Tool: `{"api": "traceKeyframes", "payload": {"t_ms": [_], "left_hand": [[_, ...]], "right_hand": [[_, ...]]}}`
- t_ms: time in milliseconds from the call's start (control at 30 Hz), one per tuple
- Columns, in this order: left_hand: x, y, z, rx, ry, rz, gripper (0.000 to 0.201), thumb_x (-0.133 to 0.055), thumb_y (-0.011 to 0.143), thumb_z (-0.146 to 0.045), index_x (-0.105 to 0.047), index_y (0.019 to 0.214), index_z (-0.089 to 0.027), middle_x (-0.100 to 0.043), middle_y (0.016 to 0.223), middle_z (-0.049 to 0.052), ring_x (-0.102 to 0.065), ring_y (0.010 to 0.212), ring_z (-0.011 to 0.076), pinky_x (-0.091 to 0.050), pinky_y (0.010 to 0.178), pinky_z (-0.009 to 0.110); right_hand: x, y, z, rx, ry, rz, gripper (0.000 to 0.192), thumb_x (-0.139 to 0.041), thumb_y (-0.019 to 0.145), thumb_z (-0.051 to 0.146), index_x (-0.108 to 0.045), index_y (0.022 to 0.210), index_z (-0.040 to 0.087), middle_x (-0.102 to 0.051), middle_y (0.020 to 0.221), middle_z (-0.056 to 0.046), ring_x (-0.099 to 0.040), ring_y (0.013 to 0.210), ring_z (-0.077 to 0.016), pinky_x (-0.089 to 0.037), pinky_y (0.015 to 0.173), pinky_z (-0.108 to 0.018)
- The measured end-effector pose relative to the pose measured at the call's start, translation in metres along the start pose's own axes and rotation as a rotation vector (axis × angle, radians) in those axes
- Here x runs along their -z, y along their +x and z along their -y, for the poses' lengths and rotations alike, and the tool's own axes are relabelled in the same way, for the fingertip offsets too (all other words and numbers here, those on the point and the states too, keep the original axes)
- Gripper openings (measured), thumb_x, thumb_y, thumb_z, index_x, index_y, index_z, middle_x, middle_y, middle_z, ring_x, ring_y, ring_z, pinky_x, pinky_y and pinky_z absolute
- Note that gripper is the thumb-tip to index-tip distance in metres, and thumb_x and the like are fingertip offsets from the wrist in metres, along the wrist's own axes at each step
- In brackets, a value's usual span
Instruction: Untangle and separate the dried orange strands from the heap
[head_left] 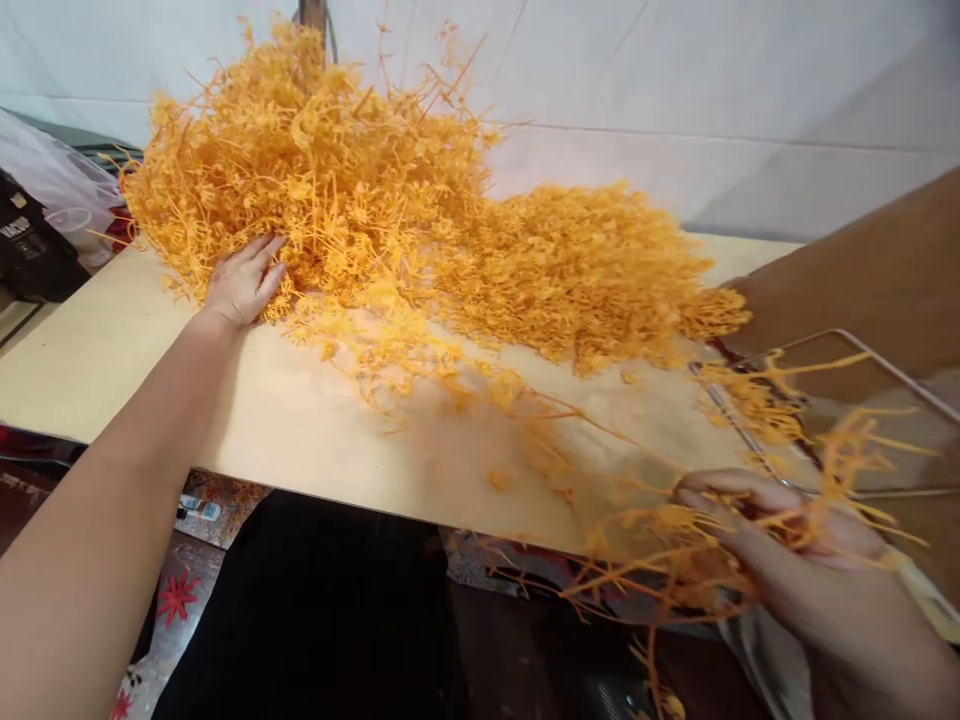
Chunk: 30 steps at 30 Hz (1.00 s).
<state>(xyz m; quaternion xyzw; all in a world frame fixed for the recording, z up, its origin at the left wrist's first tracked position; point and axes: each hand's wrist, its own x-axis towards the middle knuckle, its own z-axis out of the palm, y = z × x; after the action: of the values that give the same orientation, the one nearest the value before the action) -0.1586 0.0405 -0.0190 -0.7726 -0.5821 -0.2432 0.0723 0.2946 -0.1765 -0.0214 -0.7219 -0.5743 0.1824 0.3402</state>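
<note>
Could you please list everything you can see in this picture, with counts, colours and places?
pile of branching stems: one, orange, on the board's far side
board: one, pale wood, across the middle
wire frame: one, metal, right edge
black box: one, far left
plastic bag: one, clear, far left
patterned cloth: red flowers, below the board
left hand: open, pressed against the pile
right hand: lower right, gripping a bunch of stems

A large pile of orange sprigs (390, 220) is heaped on a pale board (300, 420); it is touched by the left hand (244, 280), while a loose bunch (675, 550) is gripped by the right hand (795, 560).
</note>
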Motion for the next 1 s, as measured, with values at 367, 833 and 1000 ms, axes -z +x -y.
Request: {"api": "traceKeyframes", "payload": {"t_ms": [367,833,1000], "left_hand": [[-0.004,0.022,0.004,0.161,-0.055,-0.012,0.087,-0.008,0.066,-0.082,-0.028,0.135,-0.031,-0.022,0.146,-0.023,-0.024,0.134,0.0187,-0.013,0.112,0.042],[0.02,0.024,-0.011,0.149,-0.083,0.056,0.076,-0.023,0.072,-0.075,-0.035,0.134,-0.033,-0.031,0.144,-0.017,-0.032,0.133,0.0211,-0.022,0.114,0.037],[0.066,0.013,-0.029,0.14,0.129,0.243,0.08,-0.022,0.075,-0.072,-0.041,0.134,-0.021,-0.039,0.141,-0.003,-0.034,0.131,0.0263,-0.025,0.11,0.04]], "right_hand": [[-0.046,0.04,0.025,-0.032,0.325,0.051,0.043,-0.066,0.062,0.032,-0.057,0.102,0.018,-0.059,0.086,-0.005,-0.051,0.068,-0.0122,-0.043,0.065,-0.028],[0.004,0.025,-0.005,-0.182,0.275,0.206,0.045,-0.061,0.062,0.059,-0.057,0.073,0.016,-0.05,0.071,0.0,-0.046,0.066,-0.0083,-0.036,0.065,-0.025],[0.011,0.007,-0.004,-0.159,0.22,0.256,0.055,-0.059,0.052,0.072,-0.054,0.063,0.019,-0.048,0.066,0.0,-0.045,0.064,-0.0104,-0.039,0.061,-0.026]]}}
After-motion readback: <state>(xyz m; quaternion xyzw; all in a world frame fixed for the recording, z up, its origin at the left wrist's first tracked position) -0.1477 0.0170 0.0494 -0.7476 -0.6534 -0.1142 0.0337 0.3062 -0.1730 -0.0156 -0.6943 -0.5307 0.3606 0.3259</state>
